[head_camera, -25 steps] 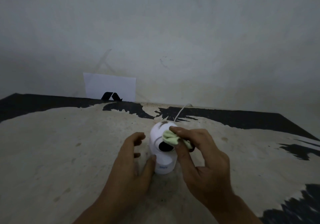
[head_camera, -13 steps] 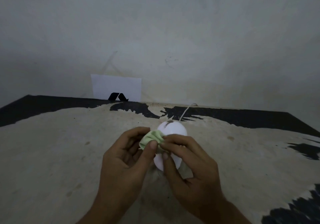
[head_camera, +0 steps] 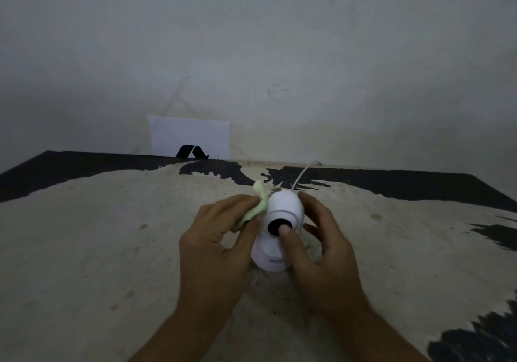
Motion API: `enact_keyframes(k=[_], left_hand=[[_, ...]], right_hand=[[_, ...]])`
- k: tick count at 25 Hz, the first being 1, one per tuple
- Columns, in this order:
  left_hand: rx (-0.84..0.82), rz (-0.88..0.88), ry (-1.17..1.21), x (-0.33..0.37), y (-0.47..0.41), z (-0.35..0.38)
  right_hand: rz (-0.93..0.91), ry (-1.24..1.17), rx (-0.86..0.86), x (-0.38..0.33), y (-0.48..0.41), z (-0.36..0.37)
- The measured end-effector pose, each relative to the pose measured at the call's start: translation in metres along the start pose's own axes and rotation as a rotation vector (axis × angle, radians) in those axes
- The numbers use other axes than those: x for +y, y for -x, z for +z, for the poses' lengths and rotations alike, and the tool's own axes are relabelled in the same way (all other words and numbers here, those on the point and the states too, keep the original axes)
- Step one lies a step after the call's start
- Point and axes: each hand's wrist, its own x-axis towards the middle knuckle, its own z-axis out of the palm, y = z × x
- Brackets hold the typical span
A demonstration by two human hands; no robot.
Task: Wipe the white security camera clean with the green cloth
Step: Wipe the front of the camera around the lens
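The white security camera [head_camera: 282, 207] stands upright on the worn table [head_camera: 98, 249], its round black lens facing me. My left hand [head_camera: 215, 247] pinches the small green cloth [head_camera: 256, 207] and presses it against the camera's left side. My right hand [head_camera: 321, 247] wraps the camera's right side, with its thumb tip resting on the lens. A white cable [head_camera: 303, 174] runs from behind the camera toward the wall.
A white paper card [head_camera: 190, 137] with a black logo leans against the grey wall at the table's back edge. The tabletop is beige with peeling black patches along the back and at the right.
The green cloth passed from my right hand to my left hand and now sits on the camera's left side. My right hand shifted to grip the camera's right side and lens.
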Motion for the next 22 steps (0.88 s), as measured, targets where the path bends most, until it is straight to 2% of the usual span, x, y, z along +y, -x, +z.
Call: enact_keyframes(k=[4, 7, 10, 12, 15, 20, 22], left_hand=[[-0.129, 0.145, -0.117, -0.006, -0.003, 0.005], [-0.174, 0.351, -0.296, -0.01, -0.011, 0.008], [-0.232, 0.479, -0.332, -0.017, -0.014, 0.007], [-0.212, 0.433, -0.318, -0.023, -0.014, 0.004], [-0.127, 0.263, -0.207, -0.023, -0.011, 0.001], [-0.163, 0.307, -0.224, -0.013, -0.01, 0.005], [-0.146, 0.226, -0.204, -0.014, -0.011, 0.005]], right_hand=[[-0.008, -0.023, -0.04, 0.002, -0.003, -0.002], [-0.015, -0.023, -0.053, 0.002, -0.004, -0.004], [-0.023, -0.025, -0.064, 0.003, -0.005, -0.004], [-0.011, -0.014, -0.061, 0.003, -0.005, -0.003], [-0.002, 0.002, -0.048, 0.004, -0.005, -0.003], [-0.005, 0.02, -0.062, 0.003, -0.005, -0.003], [-0.004, 0.02, -0.054, 0.002, -0.005, -0.003]])
